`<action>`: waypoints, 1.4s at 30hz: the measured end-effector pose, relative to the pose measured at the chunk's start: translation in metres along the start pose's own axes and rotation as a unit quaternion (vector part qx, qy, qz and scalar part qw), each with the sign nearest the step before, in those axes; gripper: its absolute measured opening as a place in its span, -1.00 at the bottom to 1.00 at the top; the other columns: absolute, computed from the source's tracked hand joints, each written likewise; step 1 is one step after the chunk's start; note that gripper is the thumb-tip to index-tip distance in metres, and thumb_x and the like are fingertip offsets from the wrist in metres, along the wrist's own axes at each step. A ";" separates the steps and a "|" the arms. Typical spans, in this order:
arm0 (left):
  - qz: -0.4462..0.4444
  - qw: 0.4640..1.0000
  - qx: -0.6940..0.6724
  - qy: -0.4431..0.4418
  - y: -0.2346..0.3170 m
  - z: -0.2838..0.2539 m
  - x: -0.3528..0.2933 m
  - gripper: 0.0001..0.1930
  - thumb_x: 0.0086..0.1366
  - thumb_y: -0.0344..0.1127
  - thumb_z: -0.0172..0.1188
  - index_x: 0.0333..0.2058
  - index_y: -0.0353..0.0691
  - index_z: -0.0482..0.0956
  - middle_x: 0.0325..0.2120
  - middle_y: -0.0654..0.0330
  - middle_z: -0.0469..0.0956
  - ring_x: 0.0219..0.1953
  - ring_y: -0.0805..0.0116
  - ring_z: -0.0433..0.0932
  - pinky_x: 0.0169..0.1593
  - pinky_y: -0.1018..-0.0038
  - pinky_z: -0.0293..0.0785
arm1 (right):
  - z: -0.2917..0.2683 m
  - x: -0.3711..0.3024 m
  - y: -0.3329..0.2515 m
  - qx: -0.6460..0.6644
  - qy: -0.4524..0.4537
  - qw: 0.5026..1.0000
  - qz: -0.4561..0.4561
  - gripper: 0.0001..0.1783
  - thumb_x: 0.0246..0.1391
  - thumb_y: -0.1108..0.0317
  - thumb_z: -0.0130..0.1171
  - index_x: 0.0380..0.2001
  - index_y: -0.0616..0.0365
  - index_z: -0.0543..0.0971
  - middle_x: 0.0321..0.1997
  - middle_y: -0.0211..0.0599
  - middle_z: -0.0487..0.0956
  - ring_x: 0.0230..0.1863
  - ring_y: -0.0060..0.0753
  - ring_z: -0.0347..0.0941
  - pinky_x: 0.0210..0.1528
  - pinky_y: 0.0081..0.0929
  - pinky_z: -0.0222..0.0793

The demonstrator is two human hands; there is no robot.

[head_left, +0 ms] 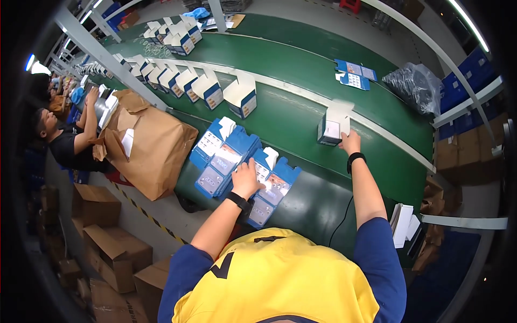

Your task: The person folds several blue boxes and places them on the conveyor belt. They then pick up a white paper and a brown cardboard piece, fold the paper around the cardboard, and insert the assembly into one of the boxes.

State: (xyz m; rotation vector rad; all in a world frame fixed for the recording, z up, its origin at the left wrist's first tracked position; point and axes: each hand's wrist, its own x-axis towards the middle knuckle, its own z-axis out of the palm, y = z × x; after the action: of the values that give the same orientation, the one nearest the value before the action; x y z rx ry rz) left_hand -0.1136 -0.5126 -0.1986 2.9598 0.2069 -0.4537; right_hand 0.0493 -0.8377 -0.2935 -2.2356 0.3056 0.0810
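My right hand (351,142) grips the near right side of a small blue-and-white carton (328,130). That carton stands upright on the green conveyor belt with its pale flaps raised. My left hand (246,180) lies over flattened blue cartons, fingers apart, at the seam between two piles. Its fingertips touch the left edge of the right pile of flat cartons (277,185). Just left of it is the other pile of flat cartons (222,159), overlapping one another. Any gap under the left fingers is hidden.
A row of open-topped cartons (240,97) runs up the belt to the left. Flat blanks (355,74) and a grey plastic bag (413,86) lie at the far right. A large brown paper sack (156,148) stands left, near a co-worker (67,140). Cardboard boxes (116,258) sit lower left.
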 end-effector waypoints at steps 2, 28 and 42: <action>0.000 1.000 0.011 0.015 -0.001 0.011 -0.006 -0.03 -0.23 -0.21 0.46 0.19 -0.14 0.12 -0.19 0.02 0.41 -0.08 0.01 0.41 -0.03 0.17 0.35 | 0.006 -0.009 -0.001 -0.062 0.135 0.989 -0.014 -0.59 0.09 0.25 0.06 -0.09 0.36 0.41 -0.37 0.09 0.57 -0.34 -0.10 0.57 -0.29 -0.27 0.47; 0.010 0.704 -0.709 0.050 0.024 -0.044 -0.023 -0.24 0.13 -0.09 0.28 0.18 -0.37 0.16 -0.23 0.12 0.44 -0.19 0.38 0.42 0.00 0.56 0.30 | -0.004 -0.274 -0.125 0.286 -0.292 0.913 -0.004 -0.29 0.04 0.22 0.21 0.15 0.41 0.21 0.01 -0.16 0.47 0.01 -0.41 0.37 0.11 -0.46 0.25; 0.409 0.740 -0.512 -0.151 0.109 -0.066 -0.074 0.03 -0.06 -0.24 0.42 0.27 -0.29 -0.10 0.17 -0.03 0.15 0.25 0.15 0.11 0.25 0.36 0.04 | -0.055 -0.251 -0.096 0.553 -0.011 0.825 -0.116 0.43 -0.55 -0.10 0.54 0.32 0.19 -0.09 0.30 -0.17 0.13 0.26 -0.29 0.12 0.25 -0.32 0.08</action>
State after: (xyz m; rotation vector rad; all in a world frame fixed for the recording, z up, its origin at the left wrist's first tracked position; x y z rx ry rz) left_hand -0.1473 -0.6170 -0.1010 1.5986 -0.6521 -0.4496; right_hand -0.1723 -0.7741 -0.1446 -1.0846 0.0212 -0.1699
